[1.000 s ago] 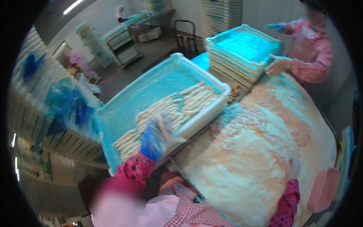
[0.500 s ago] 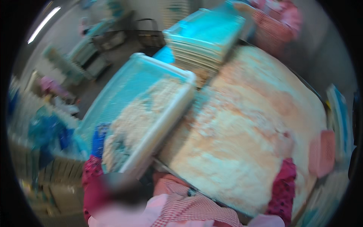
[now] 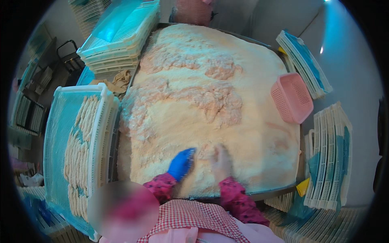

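Note:
My left hand [image 3: 182, 164], in a blue glove, rests low over the pale crumbs [image 3: 251, 154] near the table's front edge. Its fingers stretch out toward a small pinkish lump of what looks like raw meat [image 3: 206, 152]. On the lump's other side is my right hand [image 3: 221, 163], in a whitish, crumb-dusted glove. Motion smears its fingers, so I cannot see whether it grips the lump. Farther back, wet pink minced or shredded meat [image 3: 219, 101] lies in uneven bands over the crumbs.
At left, a white tray [image 3: 103, 129] with a blue-green lining holds rows of crumb-coated strips [image 3: 79, 154]. Stacked trays [image 3: 117, 52] and a brown cloth [image 3: 119, 81] are behind it. A pink basket [image 3: 291, 97] sits at right, beside upright trays [image 3: 328, 158]. A person [image 3: 191, 12] stands across the table.
The view has swung toward the table. My left hand has left the tray's edge and come over the crumbs. My right hand is now close beside it.

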A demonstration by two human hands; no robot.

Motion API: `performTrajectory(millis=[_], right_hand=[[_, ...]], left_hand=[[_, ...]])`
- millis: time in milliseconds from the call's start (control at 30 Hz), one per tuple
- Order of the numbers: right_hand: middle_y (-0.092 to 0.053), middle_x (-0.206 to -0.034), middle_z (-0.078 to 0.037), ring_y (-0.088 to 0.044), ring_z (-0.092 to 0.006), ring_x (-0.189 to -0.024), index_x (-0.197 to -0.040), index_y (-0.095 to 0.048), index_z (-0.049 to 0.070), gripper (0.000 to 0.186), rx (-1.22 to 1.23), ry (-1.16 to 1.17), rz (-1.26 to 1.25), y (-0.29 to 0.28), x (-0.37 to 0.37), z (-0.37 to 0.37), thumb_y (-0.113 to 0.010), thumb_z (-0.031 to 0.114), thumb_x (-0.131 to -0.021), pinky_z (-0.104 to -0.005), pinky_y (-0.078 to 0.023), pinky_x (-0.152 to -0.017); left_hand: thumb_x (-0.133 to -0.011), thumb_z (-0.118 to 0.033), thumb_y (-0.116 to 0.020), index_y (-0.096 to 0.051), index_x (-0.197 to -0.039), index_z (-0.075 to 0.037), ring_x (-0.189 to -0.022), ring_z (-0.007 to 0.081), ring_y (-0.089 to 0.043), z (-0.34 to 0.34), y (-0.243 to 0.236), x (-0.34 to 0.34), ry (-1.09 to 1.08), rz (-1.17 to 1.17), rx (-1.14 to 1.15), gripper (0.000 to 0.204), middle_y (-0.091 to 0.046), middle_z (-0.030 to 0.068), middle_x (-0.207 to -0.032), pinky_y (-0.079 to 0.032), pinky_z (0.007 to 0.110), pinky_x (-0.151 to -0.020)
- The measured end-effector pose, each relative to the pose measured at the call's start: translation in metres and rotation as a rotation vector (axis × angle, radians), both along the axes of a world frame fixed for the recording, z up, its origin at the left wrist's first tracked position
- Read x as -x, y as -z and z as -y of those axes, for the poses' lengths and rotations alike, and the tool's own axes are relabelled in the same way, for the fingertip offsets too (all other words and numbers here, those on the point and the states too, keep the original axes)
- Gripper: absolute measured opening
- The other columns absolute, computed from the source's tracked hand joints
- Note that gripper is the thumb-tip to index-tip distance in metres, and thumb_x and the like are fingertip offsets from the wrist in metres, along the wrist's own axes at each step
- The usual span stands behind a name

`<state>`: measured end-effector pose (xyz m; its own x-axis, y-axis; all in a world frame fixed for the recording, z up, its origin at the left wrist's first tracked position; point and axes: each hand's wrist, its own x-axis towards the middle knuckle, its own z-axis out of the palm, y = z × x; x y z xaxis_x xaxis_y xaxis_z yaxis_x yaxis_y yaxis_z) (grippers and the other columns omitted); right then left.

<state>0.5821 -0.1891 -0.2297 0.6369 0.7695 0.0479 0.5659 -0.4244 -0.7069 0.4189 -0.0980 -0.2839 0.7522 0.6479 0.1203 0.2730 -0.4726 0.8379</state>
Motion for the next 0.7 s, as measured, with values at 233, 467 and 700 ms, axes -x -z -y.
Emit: performTrajectory(millis=[233,467,700], right_hand=[[-0.056,-0.108,-0.013,-0.054,-0.0298,-0.097,-0.108,-0.056,0.004,0.036,-0.480,-0.121,-0.154,-0.025,0.007,-0.035,-0.061,0.006,-0.072,-0.0372,-0.041,-0.087],[-0.061,-0.104,-0.006,-0.056,-0.0219,-0.099,-0.108,-0.059,0.015,0.041,0.065,-0.628,0.326,-0.034,-0.029,-0.014,-0.067,0.020,-0.068,-0.0413,-0.038,-0.091],[-0.060,-0.106,-0.011,-0.054,-0.0282,-0.102,-0.110,-0.057,0.008,0.042,-0.052,-0.550,0.303,0.024,-0.030,-0.031,-0.065,0.018,-0.070,-0.0431,-0.037,-0.093]], left_hand=[[-0.088,-0.006,-0.048,-0.050,-0.122,-0.004,-0.111,0.0226,-0.052,-0.028,-0.018,0.014,-0.217,0.224,0.286,0.034,-0.054,0.0124,-0.120,-0.038,0.032,-0.095],[-0.078,-0.019,-0.065,-0.046,-0.123,-0.002,-0.109,0.0303,-0.051,-0.049,-0.044,0.062,-0.202,0.012,-0.106,0.052,-0.053,0.0154,-0.119,-0.038,0.036,-0.095],[-0.072,-0.012,-0.059,-0.059,-0.108,-0.014,-0.093,0.0274,-0.056,-0.052,0.001,0.030,-0.017,-0.277,-0.386,0.036,-0.060,0.0077,-0.106,-0.046,0.039,-0.079]])
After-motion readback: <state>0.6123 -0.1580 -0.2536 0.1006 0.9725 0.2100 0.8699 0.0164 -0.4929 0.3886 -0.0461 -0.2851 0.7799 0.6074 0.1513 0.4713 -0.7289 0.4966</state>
